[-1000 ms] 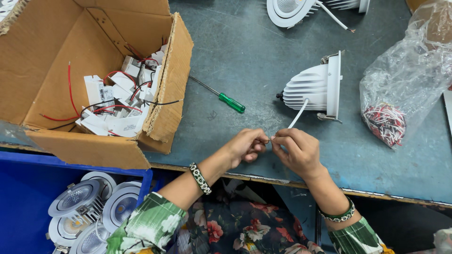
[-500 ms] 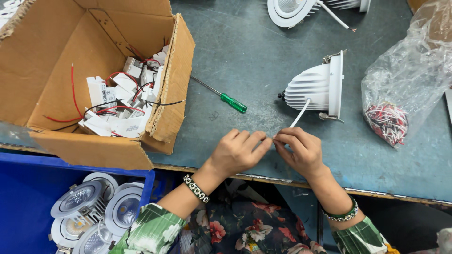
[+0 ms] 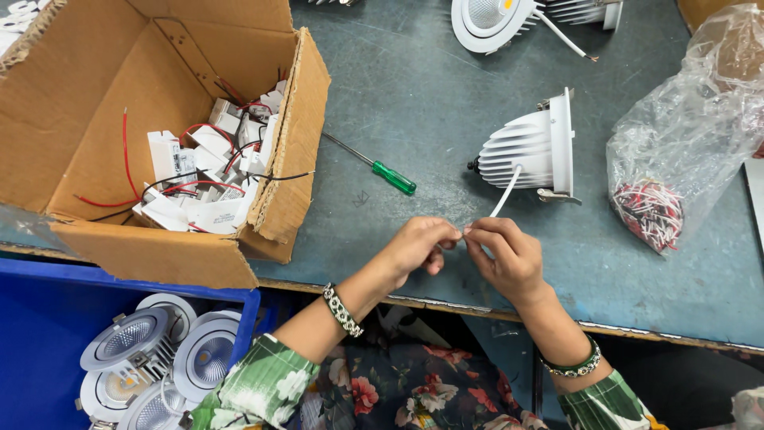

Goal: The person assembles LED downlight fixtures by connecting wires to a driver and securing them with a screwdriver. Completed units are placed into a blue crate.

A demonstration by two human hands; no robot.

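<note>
Both hands, left hand (image 3: 418,247) and right hand (image 3: 505,253), pinch the white lead (image 3: 503,199) tip, just below the finned downlight (image 3: 532,147). Lead looks thin, floppy; hold near the tip. Lamp probably heavier, rigid.

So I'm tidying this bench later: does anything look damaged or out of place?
The cardboard box looks worn: its front corner is torn and sagging, with black and red wires poking over the edge. A green-handled screwdriver lies loose beside it. Both hands pinch the lamp's white cable.
</note>
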